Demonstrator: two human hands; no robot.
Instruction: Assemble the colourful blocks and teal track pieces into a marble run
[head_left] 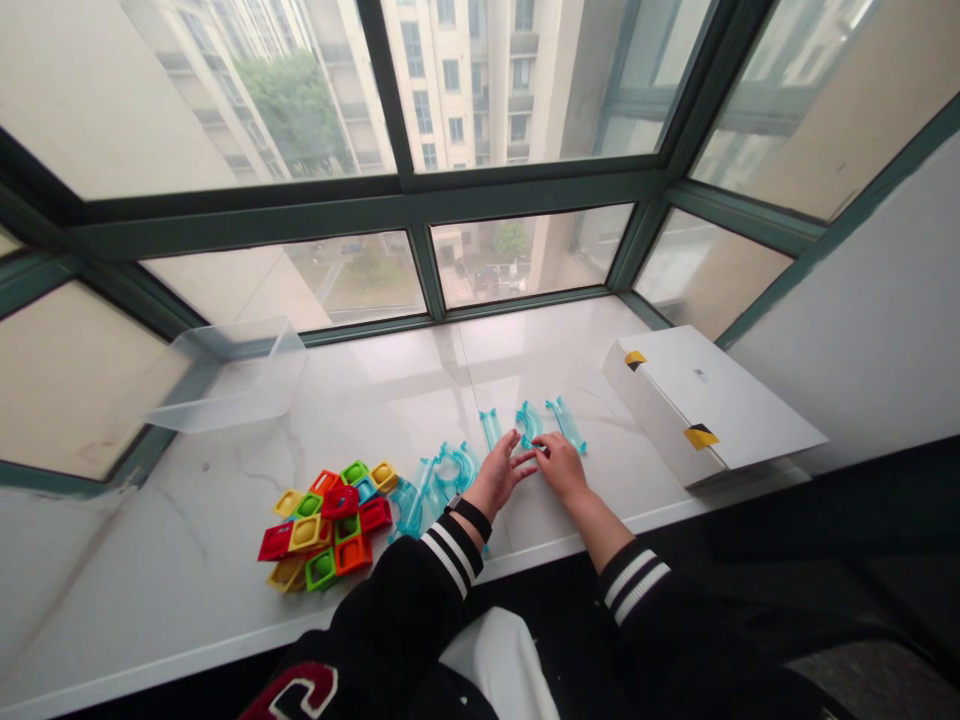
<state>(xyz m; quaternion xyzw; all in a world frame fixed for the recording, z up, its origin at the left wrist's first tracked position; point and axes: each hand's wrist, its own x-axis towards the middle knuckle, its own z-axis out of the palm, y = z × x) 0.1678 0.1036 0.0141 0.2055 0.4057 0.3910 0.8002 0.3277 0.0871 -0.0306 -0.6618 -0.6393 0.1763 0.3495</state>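
My left hand has its fingers spread and holds nothing visible. Beside it, my right hand is closed in a pinch near the left fingertips; whatever it may hold is too small to make out. Just beyond both hands lie a straight translucent blue track piece, a curved blue track piece and another straight blue track piece. To the left of my left hand is a loose pile of blue track pieces, partly hidden by my wrist.
Left of the tracks sits a heap of red, yellow, green and orange blocks. A clear plastic bin stands at the back left of the white marble sill. A white box with yellow-black tabs is at the right. Windows border the back.
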